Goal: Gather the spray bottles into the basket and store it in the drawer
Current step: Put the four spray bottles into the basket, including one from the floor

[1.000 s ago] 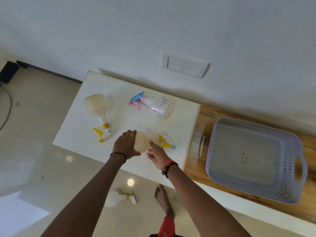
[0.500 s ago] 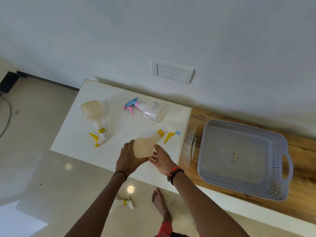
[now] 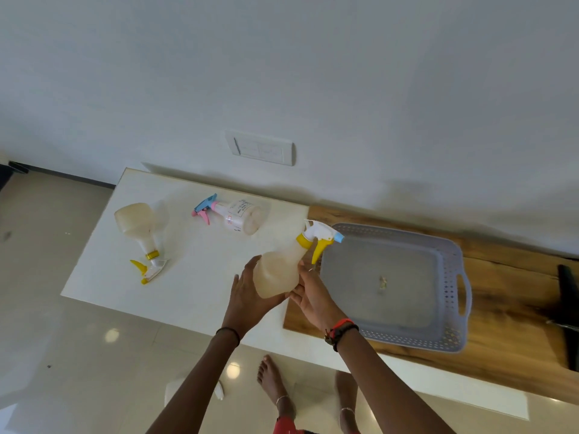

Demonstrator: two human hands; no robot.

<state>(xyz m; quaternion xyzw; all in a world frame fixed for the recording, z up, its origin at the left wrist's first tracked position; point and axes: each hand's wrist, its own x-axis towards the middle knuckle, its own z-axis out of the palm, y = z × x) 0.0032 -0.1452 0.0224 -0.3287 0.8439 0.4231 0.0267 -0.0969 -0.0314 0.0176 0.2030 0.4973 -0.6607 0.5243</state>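
Both hands, left hand and right hand, cradled a translucent spray bottle (probably light, slippery plastic) by its wide body beside the basket.

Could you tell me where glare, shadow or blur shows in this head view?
Head view: round glare spots on the glossy floor; a soft shadow along the wall behind the basket; wide-angle bending of the white table edges; the held spray bottle looks slightly soft.
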